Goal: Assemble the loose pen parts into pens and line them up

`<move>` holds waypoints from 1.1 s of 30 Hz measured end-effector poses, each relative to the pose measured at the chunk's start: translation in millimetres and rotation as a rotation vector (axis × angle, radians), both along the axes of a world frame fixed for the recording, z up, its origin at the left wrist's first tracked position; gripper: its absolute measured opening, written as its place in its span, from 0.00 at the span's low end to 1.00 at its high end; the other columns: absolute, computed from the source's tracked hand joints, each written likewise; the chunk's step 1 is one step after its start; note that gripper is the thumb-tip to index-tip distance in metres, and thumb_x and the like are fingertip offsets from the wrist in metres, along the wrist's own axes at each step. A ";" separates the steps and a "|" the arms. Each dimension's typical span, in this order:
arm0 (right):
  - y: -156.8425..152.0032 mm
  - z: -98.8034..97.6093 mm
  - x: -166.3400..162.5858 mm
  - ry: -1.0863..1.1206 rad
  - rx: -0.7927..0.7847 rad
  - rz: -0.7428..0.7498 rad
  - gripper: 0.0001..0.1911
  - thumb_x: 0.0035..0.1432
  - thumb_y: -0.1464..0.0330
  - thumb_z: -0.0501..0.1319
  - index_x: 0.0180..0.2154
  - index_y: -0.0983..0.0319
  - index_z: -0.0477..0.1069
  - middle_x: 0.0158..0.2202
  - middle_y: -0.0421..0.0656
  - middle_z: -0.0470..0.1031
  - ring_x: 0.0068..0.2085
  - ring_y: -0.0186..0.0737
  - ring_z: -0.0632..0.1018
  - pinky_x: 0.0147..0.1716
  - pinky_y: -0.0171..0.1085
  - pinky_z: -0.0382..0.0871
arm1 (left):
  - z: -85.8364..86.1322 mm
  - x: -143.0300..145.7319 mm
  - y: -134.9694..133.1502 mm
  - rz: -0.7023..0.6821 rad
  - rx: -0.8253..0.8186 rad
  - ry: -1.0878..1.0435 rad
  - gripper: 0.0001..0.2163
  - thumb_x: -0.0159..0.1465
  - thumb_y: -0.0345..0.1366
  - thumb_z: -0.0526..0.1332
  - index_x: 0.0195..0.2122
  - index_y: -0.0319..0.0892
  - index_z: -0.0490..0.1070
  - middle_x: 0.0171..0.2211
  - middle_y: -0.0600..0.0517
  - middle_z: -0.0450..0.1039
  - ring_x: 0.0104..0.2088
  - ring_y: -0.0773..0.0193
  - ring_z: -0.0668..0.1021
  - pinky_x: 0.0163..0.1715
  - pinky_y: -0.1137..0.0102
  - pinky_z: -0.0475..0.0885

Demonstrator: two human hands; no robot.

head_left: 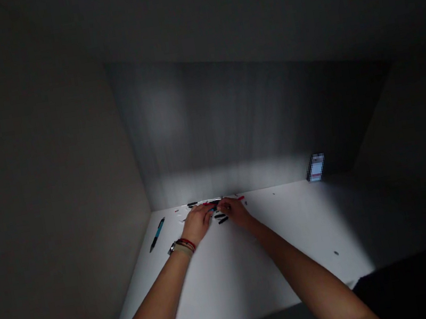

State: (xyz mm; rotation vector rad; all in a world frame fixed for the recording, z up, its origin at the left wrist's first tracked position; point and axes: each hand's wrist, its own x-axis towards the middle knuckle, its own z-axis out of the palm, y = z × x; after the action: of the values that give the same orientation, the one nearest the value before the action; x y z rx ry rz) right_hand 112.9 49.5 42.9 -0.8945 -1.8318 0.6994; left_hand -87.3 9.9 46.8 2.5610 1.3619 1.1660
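Both my arms reach forward over a white desk (232, 280) toward its back edge. My left hand (198, 223), with bracelets and a watch at the wrist, and my right hand (236, 212) meet over a small pile of red, black and white pen parts (216, 205). The fingers of both hands curl down into the pile and look closed on small pieces that I cannot name. A few short black pieces (221, 218) lie between the two hands.
A blue and black pen (157, 234) lies on the desk at the left. A small phone-like object (315, 167) leans against the grey back wall at the right. Grey walls enclose the desk on the left and behind. The room is dark.
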 end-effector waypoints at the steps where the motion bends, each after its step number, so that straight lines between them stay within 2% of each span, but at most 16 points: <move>1: 0.4 0.2 -0.3 0.007 -0.004 0.012 0.12 0.56 0.59 0.65 0.29 0.62 0.74 0.27 0.41 0.77 0.30 0.37 0.74 0.35 0.36 0.67 | 0.8 -0.2 -0.2 0.004 0.001 0.000 0.15 0.71 0.35 0.55 0.54 0.45 0.77 0.48 0.46 0.80 0.49 0.55 0.78 0.54 0.58 0.72; 6: 0.8 2.5 -1.5 0.079 -0.053 0.044 0.11 0.50 0.60 0.67 0.30 0.61 0.77 0.29 0.42 0.80 0.31 0.40 0.77 0.36 0.37 0.70 | 4.1 -0.6 -2.3 0.049 0.016 -0.008 0.15 0.71 0.35 0.56 0.54 0.45 0.78 0.46 0.46 0.79 0.46 0.54 0.76 0.50 0.58 0.73; 13: -7.0 9.2 -2.2 0.057 -0.041 0.012 0.12 0.51 0.58 0.68 0.29 0.61 0.77 0.26 0.41 0.78 0.30 0.38 0.75 0.33 0.35 0.67 | 5.3 -1.4 -4.4 0.027 0.022 -0.023 0.14 0.70 0.33 0.57 0.53 0.47 0.78 0.46 0.47 0.79 0.47 0.55 0.75 0.50 0.59 0.71; 19: -11.0 7.0 -6.1 0.056 -0.069 0.028 0.20 0.56 0.51 0.65 0.25 0.60 0.72 0.22 0.39 0.74 0.26 0.35 0.71 0.29 0.33 0.64 | 8.2 -1.0 -4.8 0.028 0.031 0.009 0.14 0.70 0.33 0.57 0.52 0.47 0.78 0.45 0.47 0.78 0.46 0.55 0.75 0.50 0.60 0.71; 23: -11.5 4.5 -8.6 -0.021 -0.126 0.081 0.30 0.62 0.45 0.56 0.19 0.59 0.67 0.17 0.39 0.69 0.21 0.34 0.68 0.25 0.34 0.62 | 8.8 -0.8 -5.6 0.014 0.044 0.022 0.13 0.70 0.33 0.58 0.51 0.47 0.79 0.45 0.48 0.78 0.46 0.55 0.74 0.49 0.60 0.71; 26: -13.5 8.0 -9.2 -0.036 -0.111 0.059 0.34 0.64 0.43 0.52 0.15 0.58 0.63 0.12 0.38 0.63 0.17 0.33 0.65 0.23 0.35 0.60 | 10.8 -0.3 -7.6 0.006 0.047 0.014 0.12 0.70 0.34 0.58 0.51 0.47 0.78 0.45 0.48 0.78 0.46 0.55 0.75 0.49 0.60 0.71; 29: -17.6 14.3 -9.1 0.013 -0.075 0.019 0.34 0.62 0.41 0.53 0.15 0.58 0.63 0.11 0.37 0.61 0.17 0.33 0.65 0.22 0.35 0.59 | 13.4 0.6 -9.7 0.005 0.042 0.004 0.12 0.70 0.34 0.57 0.51 0.46 0.78 0.45 0.47 0.78 0.46 0.55 0.76 0.50 0.60 0.71; 33: -22.5 19.1 -10.3 0.083 -0.111 0.014 0.30 0.57 0.42 0.60 0.19 0.59 0.67 0.13 0.36 0.65 0.18 0.32 0.66 0.21 0.34 0.58 | 14.4 1.7 -10.4 0.010 0.034 0.003 0.11 0.70 0.34 0.58 0.50 0.45 0.77 0.45 0.47 0.78 0.47 0.55 0.76 0.50 0.60 0.71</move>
State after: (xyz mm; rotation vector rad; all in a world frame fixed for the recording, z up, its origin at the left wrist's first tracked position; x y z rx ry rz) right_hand 102.6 27.0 61.9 -0.9116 -1.7414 0.8419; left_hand -85.6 -0.5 61.1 2.5828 1.3683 1.1980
